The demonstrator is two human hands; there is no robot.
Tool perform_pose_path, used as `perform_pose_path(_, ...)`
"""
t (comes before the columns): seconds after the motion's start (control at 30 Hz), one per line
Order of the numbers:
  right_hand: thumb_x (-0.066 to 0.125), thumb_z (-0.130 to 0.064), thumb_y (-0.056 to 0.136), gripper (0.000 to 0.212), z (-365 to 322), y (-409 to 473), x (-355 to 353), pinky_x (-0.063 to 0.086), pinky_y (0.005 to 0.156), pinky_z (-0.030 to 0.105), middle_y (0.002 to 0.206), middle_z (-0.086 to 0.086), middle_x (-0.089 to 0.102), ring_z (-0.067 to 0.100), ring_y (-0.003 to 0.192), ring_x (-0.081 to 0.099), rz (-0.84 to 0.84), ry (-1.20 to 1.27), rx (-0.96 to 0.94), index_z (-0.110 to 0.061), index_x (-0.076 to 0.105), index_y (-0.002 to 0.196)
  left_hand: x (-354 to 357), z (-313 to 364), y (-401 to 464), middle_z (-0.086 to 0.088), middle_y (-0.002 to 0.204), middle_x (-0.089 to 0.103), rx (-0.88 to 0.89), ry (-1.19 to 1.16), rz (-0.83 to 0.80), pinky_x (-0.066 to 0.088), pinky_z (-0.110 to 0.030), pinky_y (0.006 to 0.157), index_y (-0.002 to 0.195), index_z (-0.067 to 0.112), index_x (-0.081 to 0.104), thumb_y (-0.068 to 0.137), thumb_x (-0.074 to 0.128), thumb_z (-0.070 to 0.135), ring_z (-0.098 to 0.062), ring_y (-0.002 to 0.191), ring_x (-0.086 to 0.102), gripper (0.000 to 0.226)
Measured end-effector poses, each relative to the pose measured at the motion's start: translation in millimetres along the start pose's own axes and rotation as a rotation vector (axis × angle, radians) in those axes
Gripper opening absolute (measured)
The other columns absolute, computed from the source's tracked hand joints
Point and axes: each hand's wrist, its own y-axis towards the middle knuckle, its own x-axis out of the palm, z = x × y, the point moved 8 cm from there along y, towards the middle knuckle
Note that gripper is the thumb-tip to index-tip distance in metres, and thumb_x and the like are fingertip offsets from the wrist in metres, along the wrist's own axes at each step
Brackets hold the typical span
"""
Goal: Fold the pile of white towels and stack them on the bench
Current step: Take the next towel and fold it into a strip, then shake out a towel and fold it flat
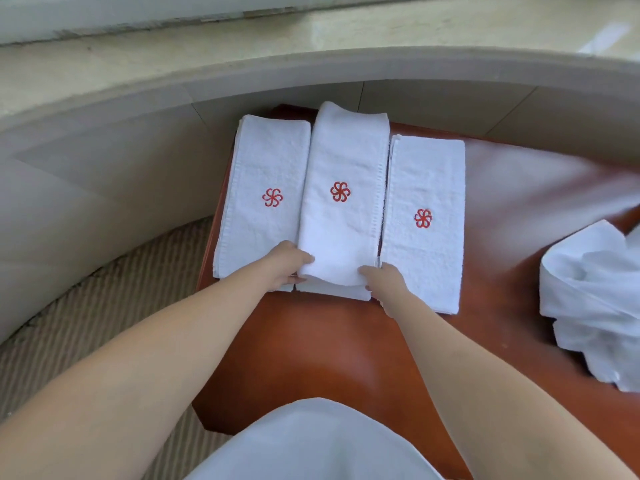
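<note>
Both our left hand (285, 263) and right hand (382, 280) pinch the folded towel's (343, 202) near corners, squaring it on the middle stack (332, 292).

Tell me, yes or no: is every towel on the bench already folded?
No: beside the three folded stacks, a crumpled pile of unfolded towels lies at the right end of the bench.

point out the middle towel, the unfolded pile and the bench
middle towel (341, 216): head view, flat top face just below its red logo
unfolded pile (595, 299): head view, crumpled cloth at its centre
bench (332, 344): head view, bare brown seat between the arms
</note>
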Motion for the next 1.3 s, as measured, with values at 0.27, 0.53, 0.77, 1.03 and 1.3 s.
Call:
perform_pose_path(0.27, 0.052, -0.025, 0.092, 0.011, 24.7, -21.2, 3.7, 0.041, 0.069, 0.034, 0.086, 0.003, 0.053, 0.022, 0.076, 0.052, -0.009, -0.192, -0.025, -0.015, 0.048, 0.096, -10.5, -35.7, 0.5, -0.009, 0.117, 0.062, 0.069, 0.484, 0.088, 0.058, -0.041, 0.085, 0.124, 0.017, 0.048, 0.094, 0.062, 0.02, -0.029, 0.104, 0.067, 0.034)
perform_pose_path(0.53, 0.054, -0.033, 0.099, 0.05, 25.4, -60.2, -7.5, 0.052, 0.087, 0.039, 0.124, 0.003, 0.058, 0.025, 0.105, 0.063, 0.035, -0.416, -0.164, -0.017, 0.041, 0.145, 6.9, -26.2, -38.3, -0.003, 0.098, 0.057, 0.231, 0.913, 0.243, 0.044, -0.034, 0.062, 0.133, 0.01, 0.036, 0.096, 0.053, 0.027, -0.024, 0.085, 0.06, 0.044)
perform_pose_path(0.77, 0.057, -0.035, 0.098, 0.054, 15.0, -106.1, -74.4, 0.046, 0.101, 0.044, 0.149, 0.005, 0.044, 0.027, 0.133, 0.044, 0.181, -0.706, -0.429, -0.021, 0.043, 0.149, 118.7, 20.1, -80.0, -0.005, 0.141, 0.044, 0.609, 1.035, 0.085, 0.04, -0.035, 0.082, 0.137, 0.021, 0.047, 0.097, 0.057, 0.03, -0.026, 0.124, 0.047, 0.043)
perform_pose_path(1.03, 0.056, -0.036, 0.099, 0.056, 58.1, -122.4, -211.7, 0.044, 0.107, 0.044, 0.156, 0.004, 0.04, 0.027, 0.139, 0.04, 0.29, -0.689, -0.433, -0.022, 0.042, 0.152, 263.7, 35.2, -115.5, -0.004, 0.148, 0.04, 0.722, 1.149, 0.043, 0.043, -0.036, 0.088, 0.139, 0.022, 0.049, 0.095, 0.058, 0.028, -0.028, 0.133, 0.04, 0.046)
perform_pose_path(1.3, 0.053, -0.032, 0.1, 0.052, 141.1, -103.8, -388.9, 0.041, 0.109, 0.044, 0.154, 0.007, 0.04, 0.031, 0.139, 0.039, 0.302, -0.646, -0.409, -0.018, 0.045, 0.149, 450.3, 24.4, -136.2, -0.001, 0.15, 0.039, 0.729, 1.208, 0.01, 0.049, -0.044, 0.1, 0.141, 0.025, 0.048, 0.095, 0.058, 0.03, -0.025, 0.132, 0.044, 0.048)
